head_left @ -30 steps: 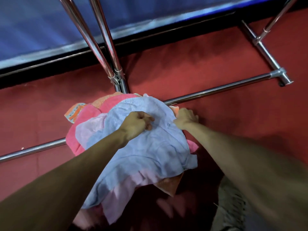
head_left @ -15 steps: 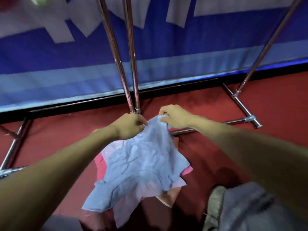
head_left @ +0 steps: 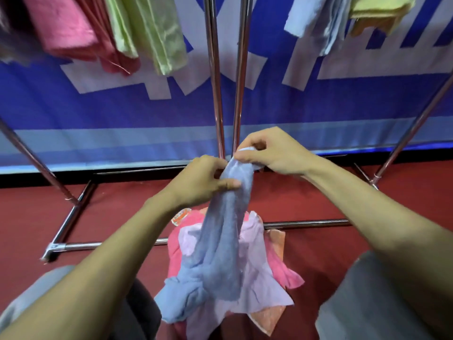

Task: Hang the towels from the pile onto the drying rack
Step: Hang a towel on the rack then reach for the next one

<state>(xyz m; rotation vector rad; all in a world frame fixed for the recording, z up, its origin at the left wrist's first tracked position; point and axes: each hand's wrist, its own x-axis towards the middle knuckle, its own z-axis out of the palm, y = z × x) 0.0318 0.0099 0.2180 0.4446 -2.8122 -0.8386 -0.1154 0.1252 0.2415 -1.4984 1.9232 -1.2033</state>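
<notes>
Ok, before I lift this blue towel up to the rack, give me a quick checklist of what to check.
1. Left hand grips the blue towel near its top: ok.
2. Right hand pinches the top edge: ok.
3. Towel free of the pile: not ok, its lower end lies on the lilac towel.
4. Towel spread open: not ok, it hangs bunched.
5. Free spot on the rack: cannot tell, the top rail is out of view; a pink towel and a green towel hang at upper left.
</notes>
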